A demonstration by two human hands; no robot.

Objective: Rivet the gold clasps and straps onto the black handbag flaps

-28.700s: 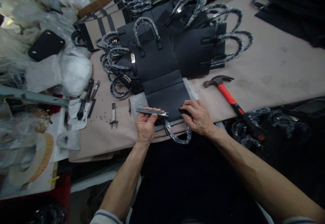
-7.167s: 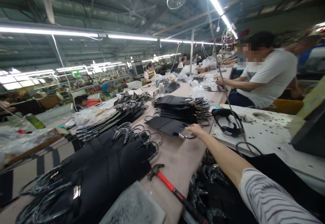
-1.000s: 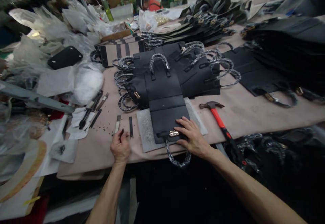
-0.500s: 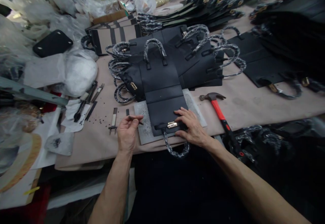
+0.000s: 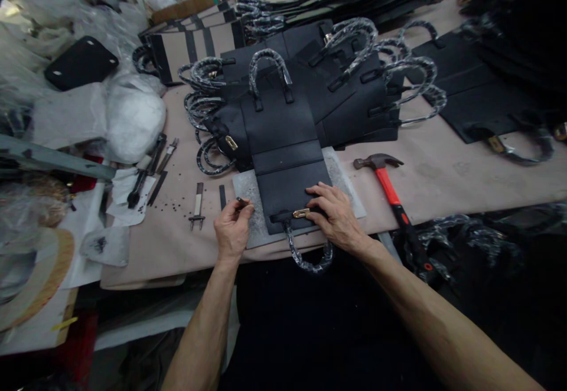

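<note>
A flat black bag panel [image 5: 283, 160] with a wrapped handle [image 5: 305, 255] lies on a grey pad [image 5: 248, 187] at the table's near edge. A gold clasp [image 5: 301, 213] sits near its lower end. My right hand [image 5: 334, 217] rests on the panel beside the clasp, fingers spread flat. My left hand [image 5: 233, 225] hovers over the pad's left side, fingers pinched on a thin dark metal tool [image 5: 241, 202].
A red-handled hammer [image 5: 392, 193] lies right of the pad. Small punches [image 5: 198, 205] and tools [image 5: 146, 172] lie to the left, with plastic bags [image 5: 128, 116] beyond. Stacks of black bag panels [image 5: 349, 84] cover the table behind. Dark material lies below the table edge.
My left hand picked a thin tool off the table and carried it right toward the pad. My right hand stayed on the panel. The view tilted down slightly.
</note>
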